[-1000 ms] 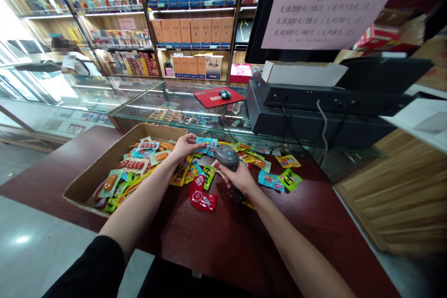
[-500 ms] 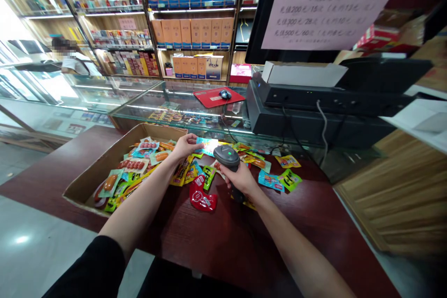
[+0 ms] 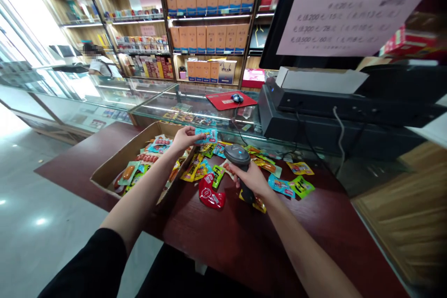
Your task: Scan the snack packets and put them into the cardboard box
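Observation:
My left hand (image 3: 185, 139) pinches a light blue snack packet (image 3: 206, 136) above the right edge of the cardboard box (image 3: 104, 166). Sausage packets and other colourful packets lie in that box. My right hand (image 3: 249, 177) is wrapped round the handle of a dark barcode scanner (image 3: 237, 154), whose head is just right of and below the blue packet. On the table, a red packet (image 3: 211, 194) and a green packet (image 3: 218, 176) lie left of the scanner. A yellow packet (image 3: 259, 205) is partly hidden beneath my right hand.
Several packets, among them a green one (image 3: 301, 186), lie on the dark red table (image 3: 216, 237). Beyond are a glass counter (image 3: 157, 100), a red mouse pad (image 3: 223, 104) and a monitor with a paper sign (image 3: 335, 14). A person (image 3: 101, 63) is at the far left.
The view has shifted left, so the scene appears further right. The blue packet was bright with glare under the scanner and now shows its print. Both hands keep their holds.

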`<state>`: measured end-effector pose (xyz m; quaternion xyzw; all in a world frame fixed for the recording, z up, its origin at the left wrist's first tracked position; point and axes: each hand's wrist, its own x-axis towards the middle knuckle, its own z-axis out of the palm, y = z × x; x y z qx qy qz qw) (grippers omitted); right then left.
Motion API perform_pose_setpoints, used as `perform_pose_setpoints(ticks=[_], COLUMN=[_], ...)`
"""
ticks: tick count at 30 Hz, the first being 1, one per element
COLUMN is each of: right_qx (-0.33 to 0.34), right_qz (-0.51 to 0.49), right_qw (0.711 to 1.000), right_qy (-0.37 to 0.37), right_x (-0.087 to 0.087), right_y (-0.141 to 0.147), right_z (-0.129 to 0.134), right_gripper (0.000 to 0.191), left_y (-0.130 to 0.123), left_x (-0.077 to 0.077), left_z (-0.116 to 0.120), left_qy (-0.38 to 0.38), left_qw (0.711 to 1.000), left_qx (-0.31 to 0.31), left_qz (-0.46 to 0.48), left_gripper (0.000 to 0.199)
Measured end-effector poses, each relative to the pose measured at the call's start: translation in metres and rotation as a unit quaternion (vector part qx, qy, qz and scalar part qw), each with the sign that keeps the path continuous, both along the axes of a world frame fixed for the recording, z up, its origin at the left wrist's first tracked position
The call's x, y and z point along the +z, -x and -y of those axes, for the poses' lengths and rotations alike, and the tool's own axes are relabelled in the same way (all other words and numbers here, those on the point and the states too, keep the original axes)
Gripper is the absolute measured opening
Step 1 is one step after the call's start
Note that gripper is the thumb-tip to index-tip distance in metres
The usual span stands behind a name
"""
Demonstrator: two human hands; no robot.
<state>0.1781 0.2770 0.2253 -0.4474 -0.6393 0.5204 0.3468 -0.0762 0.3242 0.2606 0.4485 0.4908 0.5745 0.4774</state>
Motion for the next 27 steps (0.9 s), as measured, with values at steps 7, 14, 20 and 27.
perform_pose_setpoints(ticks=[7,14,20,27], right_qx=[0.008,-0.01,-0.016,-0.043], right_qz=[0.0,-0.016,-0.012,-0.035], right_qw=[1.0,1.0,1.0,0.998], right_qy=[-0.001,0.012,0.012,0.014], right_x=[0.004,0.0,0.001,0.009], right_y=[0.001,-0.003,-0.006,-0.017], right_z=[0.002,-0.003,-0.006,-0.01], right_gripper=[0.033,0.033,0.033,0.03], left_y=[0.083,0.113,0.054,-0.049], left_x=[0.014,0.024,0.014,-0.022], left_z=[0.037,0.054,0.032,0.0], left_qy=[-0.016,-0.033,-0.023,0.008], left_qw=[0.991,0.982,0.994,0.99], left_qx=[0.128,0.183,0.091,-0.08], left_qz=[-0.021,-0.02,-0.058,-0.116], left_gripper=[0.046,0.043,0.042,0.038])
